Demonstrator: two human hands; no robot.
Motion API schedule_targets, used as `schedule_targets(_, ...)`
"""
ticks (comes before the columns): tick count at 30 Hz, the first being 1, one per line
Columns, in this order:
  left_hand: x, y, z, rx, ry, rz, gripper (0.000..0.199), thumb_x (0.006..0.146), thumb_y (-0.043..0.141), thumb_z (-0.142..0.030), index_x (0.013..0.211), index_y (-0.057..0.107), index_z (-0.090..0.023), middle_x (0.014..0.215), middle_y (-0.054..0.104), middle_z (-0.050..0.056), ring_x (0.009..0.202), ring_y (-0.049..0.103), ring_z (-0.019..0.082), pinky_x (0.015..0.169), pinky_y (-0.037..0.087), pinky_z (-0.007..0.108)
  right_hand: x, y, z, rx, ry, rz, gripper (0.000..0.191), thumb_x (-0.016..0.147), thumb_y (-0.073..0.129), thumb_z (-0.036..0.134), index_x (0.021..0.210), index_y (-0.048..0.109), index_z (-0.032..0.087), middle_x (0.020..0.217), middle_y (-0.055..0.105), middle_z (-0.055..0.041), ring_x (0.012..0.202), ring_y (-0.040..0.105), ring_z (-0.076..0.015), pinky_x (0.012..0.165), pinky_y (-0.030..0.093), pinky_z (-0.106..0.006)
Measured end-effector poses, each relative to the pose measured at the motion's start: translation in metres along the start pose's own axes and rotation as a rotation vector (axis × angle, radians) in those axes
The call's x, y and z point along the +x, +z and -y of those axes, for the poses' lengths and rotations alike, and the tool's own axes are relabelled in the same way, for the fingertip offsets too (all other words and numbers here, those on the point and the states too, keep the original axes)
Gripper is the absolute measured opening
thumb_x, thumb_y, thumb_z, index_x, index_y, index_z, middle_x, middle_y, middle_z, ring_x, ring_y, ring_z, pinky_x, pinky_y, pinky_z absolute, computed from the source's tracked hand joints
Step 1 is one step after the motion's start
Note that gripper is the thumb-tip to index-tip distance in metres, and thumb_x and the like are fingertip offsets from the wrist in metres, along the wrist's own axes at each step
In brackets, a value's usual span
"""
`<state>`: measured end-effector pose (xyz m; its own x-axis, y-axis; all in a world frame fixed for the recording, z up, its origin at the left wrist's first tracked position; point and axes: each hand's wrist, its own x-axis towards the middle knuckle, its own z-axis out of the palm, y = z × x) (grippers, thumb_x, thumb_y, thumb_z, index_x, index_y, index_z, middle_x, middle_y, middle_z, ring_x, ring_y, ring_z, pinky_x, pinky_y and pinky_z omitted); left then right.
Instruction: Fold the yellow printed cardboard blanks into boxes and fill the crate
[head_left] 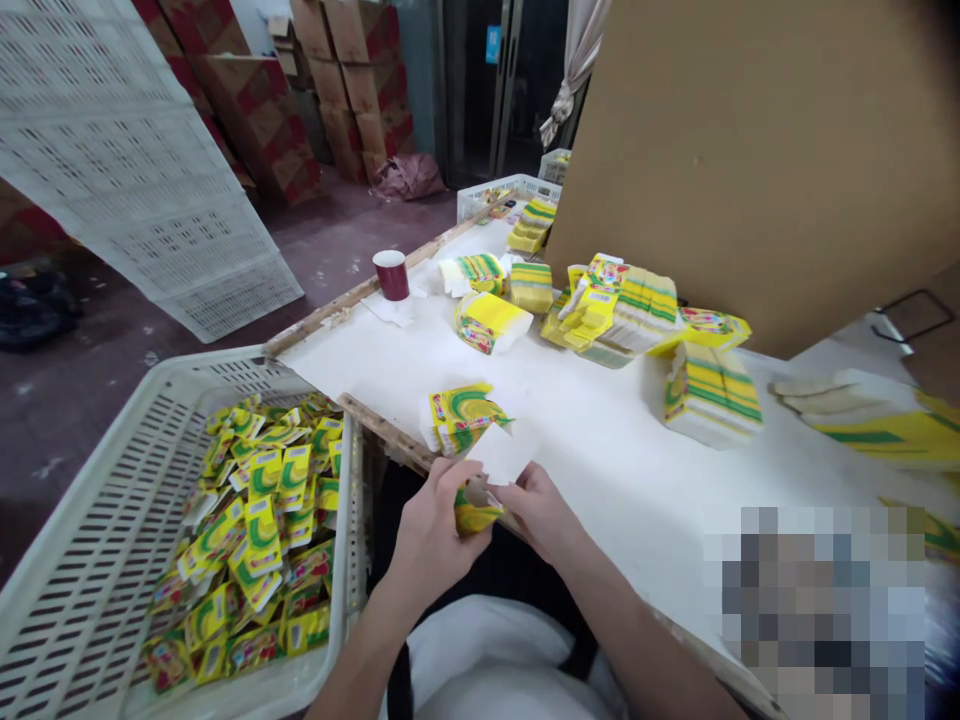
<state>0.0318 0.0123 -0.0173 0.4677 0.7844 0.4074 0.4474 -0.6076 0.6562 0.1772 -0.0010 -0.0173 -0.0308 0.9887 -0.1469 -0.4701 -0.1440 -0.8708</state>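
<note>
My left hand (439, 520) is closed round a small yellow and green printed card packet (474, 515) at the table's near edge. Pinched in the fingers of my right hand (546, 510) is a white card piece (499, 452); whether it belongs to the same packet I cannot tell. Just beyond my left hand lies a small stack of yellow and green printed cards (465, 412). To my left, a white plastic crate (90, 530) holds a heap of yellow packets (262, 535).
On the white table (585, 430) are several bundled stacks of printed cards (709, 390) and a dark red cup (391, 276). A large brown board (750, 160) stands along its far side. White perforated panels (142, 150) and stacked cartons (255, 120) are at upper left. A blurred patch covers the lower right.
</note>
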Motion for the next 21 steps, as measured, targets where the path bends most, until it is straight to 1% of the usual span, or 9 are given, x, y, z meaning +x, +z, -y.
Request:
schedule_targets(2, 0.000, 0.001, 0.000, 0.008, -0.037, -0.006, 0.046, 0.070, 0.057, -0.015, 0.110, 0.036, -0.024, 0.098, 0.051, 0.004, 0.086, 0.058, 0.017, 0.074, 0.048, 0.030, 0.003, 0.001, 0.000, -0.098, -0.029, 0.020, 0.027, 0.069, 0.070, 0.028, 0.094, 0.065, 0.017, 0.090, 0.069, -0.0041, 0.087, 0.064, -0.0201, 0.084, 0.048, -0.035)
schedule_targets(5, 0.001, 0.000, -0.003, 0.046, -0.169, 0.024, 0.035, 0.069, 0.057, -0.019, 0.098, 0.038, -0.024, 0.088, 0.054, 0.001, 0.075, 0.059, 0.017, 0.066, 0.047, 0.029, 0.007, 0.000, -0.005, -0.158, -0.044, 0.056, 0.031, 0.070, 0.069, 0.030, 0.097, 0.064, 0.017, 0.092, 0.069, -0.0045, 0.086, 0.064, -0.0207, 0.083, 0.049, -0.036)
schedule_targets(8, 0.003, -0.002, -0.004, -0.007, -0.279, 0.104, 0.036, 0.068, 0.056, -0.019, 0.098, 0.037, -0.024, 0.081, 0.056, 0.000, 0.070, 0.060, 0.018, 0.063, 0.047, 0.029, 0.004, 0.001, -0.008, -0.270, -0.096, 0.074, 0.043, 0.072, 0.066, 0.028, 0.113, 0.059, 0.019, 0.106, 0.066, -0.0059, 0.094, 0.062, -0.0224, 0.087, 0.048, -0.038)
schedule_targets(10, 0.004, -0.002, -0.001, -0.050, -0.286, 0.162, 0.038, 0.068, 0.054, -0.018, 0.102, 0.039, -0.023, 0.086, 0.057, 0.002, 0.074, 0.061, 0.019, 0.065, 0.048, 0.030, -0.002, 0.003, -0.007, -0.450, -0.163, 0.124, 0.055, 0.075, 0.062, 0.020, 0.128, 0.047, 0.023, 0.122, 0.059, -0.0060, 0.106, 0.057, -0.0232, 0.093, 0.044, -0.039)
schedule_targets(12, 0.004, 0.001, 0.003, -0.047, -0.234, 0.186, 0.041, 0.068, 0.053, -0.017, 0.107, 0.041, -0.021, 0.102, 0.055, 0.008, 0.087, 0.061, 0.020, 0.073, 0.049, 0.032, -0.007, 0.004, -0.005, -0.637, -0.259, 0.189, 0.063, 0.076, 0.055, 0.010, 0.135, 0.038, 0.026, 0.131, 0.051, -0.0052, 0.115, 0.051, -0.0228, 0.099, 0.039, -0.040)
schedule_targets(14, 0.003, 0.003, 0.007, -0.017, -0.203, 0.147, 0.052, 0.068, 0.054, -0.016, 0.117, 0.037, -0.020, 0.118, 0.048, 0.013, 0.101, 0.057, 0.023, 0.083, 0.047, 0.037, -0.009, 0.003, -0.004, -0.731, -0.339, 0.210, 0.063, 0.078, 0.049, 0.005, 0.135, 0.038, 0.027, 0.132, 0.050, -0.0046, 0.118, 0.049, -0.0214, 0.101, 0.038, -0.040)
schedule_targets(16, 0.001, 0.003, 0.010, 0.039, -0.229, 0.080, 0.064, 0.067, 0.057, -0.018, 0.125, 0.029, -0.016, 0.122, 0.046, 0.015, 0.108, 0.053, 0.025, 0.087, 0.045, 0.041, -0.007, -0.001, -0.005, -0.724, -0.375, 0.125, 0.059, 0.080, 0.046, 0.006, 0.135, 0.039, 0.028, 0.131, 0.052, -0.0043, 0.117, 0.051, -0.0201, 0.099, 0.040, -0.038)
schedule_targets(19, -0.002, -0.001, 0.010, 0.153, -0.259, 0.018, 0.055, 0.069, 0.058, -0.022, 0.119, 0.037, -0.017, 0.112, 0.053, 0.013, 0.104, 0.054, 0.027, 0.086, 0.045, 0.043, -0.004, -0.008, -0.006, -0.746, -0.441, -0.009, 0.056, 0.082, 0.047, 0.009, 0.134, 0.040, 0.028, 0.134, 0.049, -0.0049, 0.121, 0.048, -0.0205, 0.101, 0.039, -0.040)
schedule_targets(21, -0.002, -0.006, 0.009, 0.184, -0.239, 0.008, 0.047, 0.069, 0.059, -0.023, 0.113, 0.043, -0.019, 0.106, 0.057, 0.010, 0.099, 0.057, 0.026, 0.084, 0.046, 0.041, -0.003, -0.012, -0.005, -0.857, -0.479, 0.060, 0.055, 0.080, 0.049, 0.008, 0.131, 0.044, 0.029, 0.140, 0.040, -0.0047, 0.127, 0.040, -0.0219, 0.103, 0.036, -0.041)
